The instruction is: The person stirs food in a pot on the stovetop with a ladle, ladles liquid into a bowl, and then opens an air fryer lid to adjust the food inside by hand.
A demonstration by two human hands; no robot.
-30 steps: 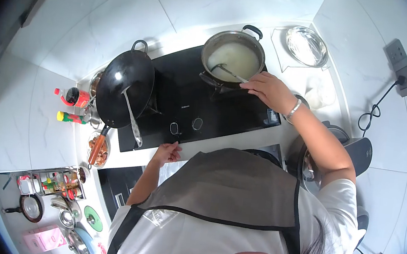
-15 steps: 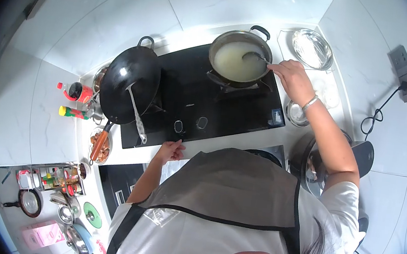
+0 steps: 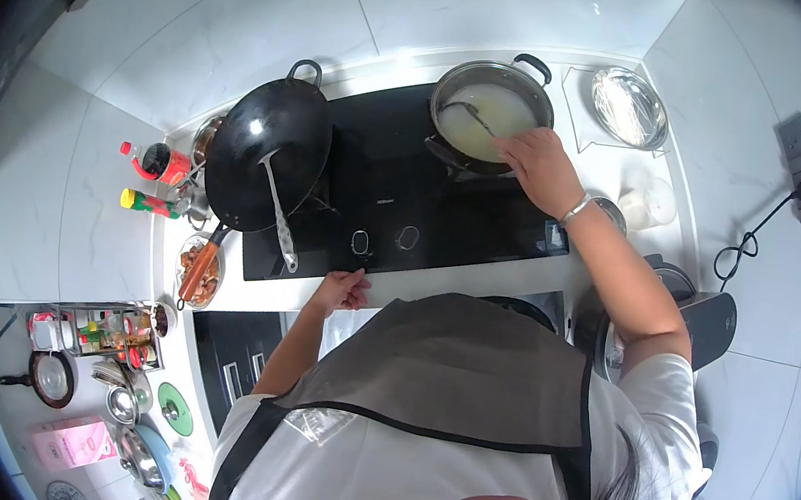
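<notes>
My right hand (image 3: 540, 166) grips the handle of a metal ladle (image 3: 478, 119), whose bowl dips into pale, cloudy liquid in a two-handled pot (image 3: 444, 87). The pot sits at the back right of the black stove (image 3: 379, 178). My left hand (image 3: 345, 289) is by the stove's front edge with its fingers curled; whether they hold anything is hidden. On the stove's left side is a black wok (image 3: 252, 169) with a wooden handle. A metal spatula (image 3: 280, 212) lies across the wok, its handle reaching over the rim.
A bowl of brown food pieces (image 3: 201, 270) sits under the wok's handle. Two bottles, one red-capped (image 3: 155, 163), stand left of the wok. A foil-like round dish (image 3: 628, 107) is at the back right. A black appliance (image 3: 703, 329) stands by my right arm.
The ladle has moved from the right side of the pot to its left side, with my right hand now over the pot's rim. The whole view has shifted slightly.
</notes>
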